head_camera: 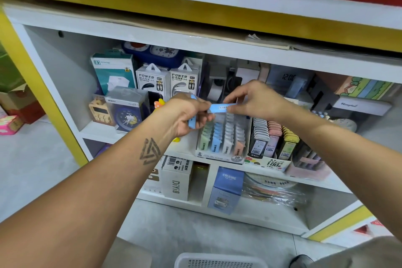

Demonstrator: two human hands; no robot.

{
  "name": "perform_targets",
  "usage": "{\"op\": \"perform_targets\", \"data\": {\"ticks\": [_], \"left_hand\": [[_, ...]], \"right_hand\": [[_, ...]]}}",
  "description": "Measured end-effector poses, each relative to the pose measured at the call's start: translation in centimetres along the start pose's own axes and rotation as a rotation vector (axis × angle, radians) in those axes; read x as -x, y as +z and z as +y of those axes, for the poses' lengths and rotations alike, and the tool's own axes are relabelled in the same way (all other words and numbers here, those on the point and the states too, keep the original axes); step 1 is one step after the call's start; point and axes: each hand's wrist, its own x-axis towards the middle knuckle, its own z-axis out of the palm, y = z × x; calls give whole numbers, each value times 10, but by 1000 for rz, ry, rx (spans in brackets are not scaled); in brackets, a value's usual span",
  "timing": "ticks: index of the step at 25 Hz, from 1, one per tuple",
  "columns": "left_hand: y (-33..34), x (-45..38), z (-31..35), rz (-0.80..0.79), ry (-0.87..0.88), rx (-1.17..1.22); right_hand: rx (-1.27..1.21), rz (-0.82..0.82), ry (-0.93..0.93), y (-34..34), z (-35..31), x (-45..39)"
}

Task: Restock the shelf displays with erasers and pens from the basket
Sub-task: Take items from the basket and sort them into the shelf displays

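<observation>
My left hand (189, 113) grips several light blue eraser sticks (192, 121), their ends poking out above and below my fist. One more blue eraser (221, 107) with a barcode label lies level between both hands; my right hand (253, 102) pinches its right end. Both hands hover just above a display tray (219, 155) with rows of green, blue, white and pink erasers. The white basket (217, 261) shows at the bottom edge, its contents hidden.
To the right of the tray stands a display of lead refill cases (272, 143) and a pink box (306, 166). Power bank boxes (167, 80) and alarm clocks (127, 113) fill the shelf's left. Boxes sit on the lower shelf (226, 189).
</observation>
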Motion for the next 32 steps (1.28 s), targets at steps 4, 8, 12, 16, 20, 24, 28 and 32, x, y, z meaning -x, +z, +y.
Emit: {"op": "perform_targets", "data": {"ticks": [4, 8, 12, 16, 20, 24, 28, 32], "left_hand": [[6, 1, 1, 34, 7, -27], [3, 0, 7, 66, -26, -98], [-4, 0, 9, 44, -94, 41], [-5, -5, 7, 71, -65, 107], [-6, -10, 4, 91, -58, 67], [-10, -15, 1, 119, -43, 35], [-10, -12, 2, 102, -46, 61], [-8, -11, 1, 106, -43, 65]], "right_hand": [[320, -26, -326, 17, -16, 2], [200, 106, -109, 19, -2, -13], [72, 129, 55, 23, 16, -25], [117, 74, 67, 41, 21, -33], [217, -9, 51, 55, 21, -35], [265, -6, 16, 60, 20, -34], [183, -4, 8, 64, 20, -33], [284, -50, 11, 63, 19, -31]]}}
